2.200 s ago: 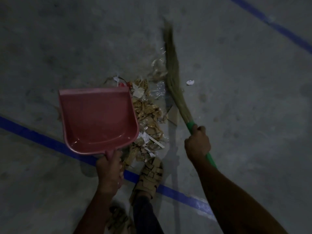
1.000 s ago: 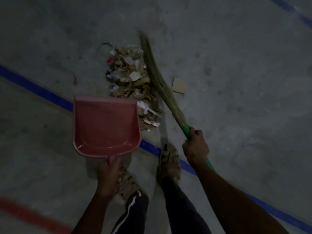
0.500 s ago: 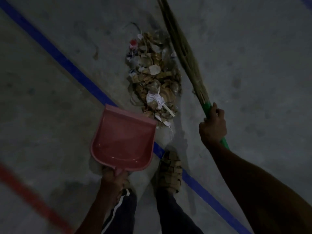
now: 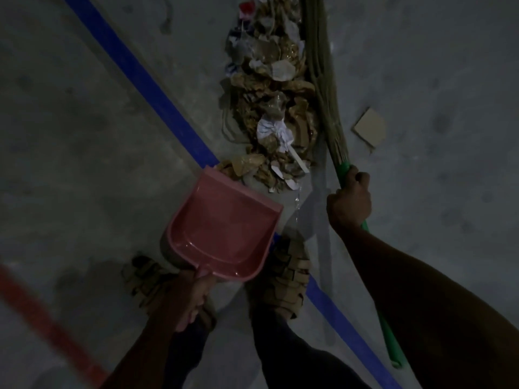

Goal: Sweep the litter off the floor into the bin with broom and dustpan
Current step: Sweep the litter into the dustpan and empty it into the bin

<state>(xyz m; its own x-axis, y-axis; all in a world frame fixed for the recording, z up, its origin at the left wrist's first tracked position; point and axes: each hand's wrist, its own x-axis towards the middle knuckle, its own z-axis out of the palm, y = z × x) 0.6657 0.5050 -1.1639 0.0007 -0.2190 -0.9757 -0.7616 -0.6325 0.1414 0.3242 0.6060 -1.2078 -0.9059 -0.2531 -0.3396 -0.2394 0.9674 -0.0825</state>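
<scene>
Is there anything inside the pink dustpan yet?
No. The pink dustpan looks bare inside, only shiny plastic. The litter pile lies on the floor past its front edge. What is beneath the pan is hidden.

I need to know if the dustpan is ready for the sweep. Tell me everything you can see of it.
The dustpan is pink, smooth and glossy like plastic, with a flat tray, raised side and back walls and a short handle. It looks empty. The left hand grips the handle. Its open lip points up and to the right toward the litter pile, right at the nearest scraps and over the blue line. Whether the lip touches the floor cannot be told.
</scene>
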